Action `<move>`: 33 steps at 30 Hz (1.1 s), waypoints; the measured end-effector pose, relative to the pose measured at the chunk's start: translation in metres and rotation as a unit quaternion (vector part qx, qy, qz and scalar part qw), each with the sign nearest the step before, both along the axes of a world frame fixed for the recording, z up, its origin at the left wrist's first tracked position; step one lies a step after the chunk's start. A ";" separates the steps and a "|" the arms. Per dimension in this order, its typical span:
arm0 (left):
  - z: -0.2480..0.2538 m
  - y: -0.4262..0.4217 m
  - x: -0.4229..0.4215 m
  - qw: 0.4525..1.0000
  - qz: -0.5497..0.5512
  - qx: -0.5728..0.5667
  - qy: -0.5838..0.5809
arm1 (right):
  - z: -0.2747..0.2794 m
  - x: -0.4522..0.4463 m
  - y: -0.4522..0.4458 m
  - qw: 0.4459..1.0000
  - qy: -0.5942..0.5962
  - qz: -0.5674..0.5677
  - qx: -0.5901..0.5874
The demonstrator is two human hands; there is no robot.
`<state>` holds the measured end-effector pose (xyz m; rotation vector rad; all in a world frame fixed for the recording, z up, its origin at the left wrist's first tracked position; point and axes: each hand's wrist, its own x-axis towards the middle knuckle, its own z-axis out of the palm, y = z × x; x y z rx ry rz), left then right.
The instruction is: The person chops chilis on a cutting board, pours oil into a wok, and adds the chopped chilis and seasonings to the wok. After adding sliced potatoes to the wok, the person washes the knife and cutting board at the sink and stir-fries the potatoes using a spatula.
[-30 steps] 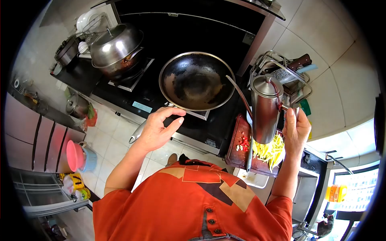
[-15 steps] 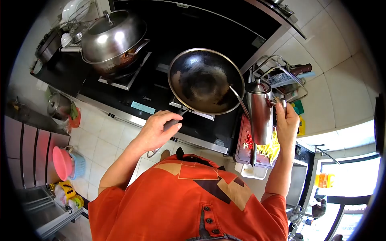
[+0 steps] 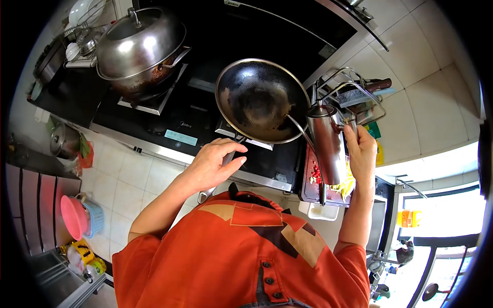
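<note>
My left hand (image 3: 213, 163) hovers over the handle of the dark wok (image 3: 261, 101), thumb and forefinger apart, with part of the handle visible between them. The wok sits on the right burner; its inside looks dark and shiny. My right hand (image 3: 362, 150) is closed round the handle of a tall lidded metal pitcher (image 3: 327, 143). The pitcher is nearly upright, its long thin spout reaching the wok's right rim. Behind its lower end, a cutting board (image 3: 308, 190) bears chopped red pieces (image 3: 315, 175) and pale yellow strips (image 3: 347, 186). No flow from the spout can be made out.
A large domed-lid pot (image 3: 141, 49) stands on the left burner. Beyond the pitcher is a metal rack (image 3: 354, 77) with a knife and a grater. A white tray (image 3: 322, 212) lies below the cutting board. A pink basin (image 3: 74, 217) is at the lower left.
The view has shifted, with the stove now farther left in the frame. The pitcher stays in my right hand, its spout still by the wok's rim. My left hand remains near the wok handle.
</note>
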<state>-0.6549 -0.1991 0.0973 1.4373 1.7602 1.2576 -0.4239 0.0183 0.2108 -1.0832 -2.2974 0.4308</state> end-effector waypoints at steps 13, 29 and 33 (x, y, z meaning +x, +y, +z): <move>-0.010 -0.001 0.008 0.999 0.021 0.045 0.022 | 0.017 -0.024 -0.008 0.999 -0.001 0.041 -0.019; -0.005 -0.007 0.005 0.999 0.034 0.024 0.027 | 0.002 -0.136 0.037 0.991 0.056 0.109 0.061; -0.009 -0.001 0.005 0.996 0.039 0.059 0.052 | -0.005 -0.150 0.056 0.989 0.074 0.088 0.096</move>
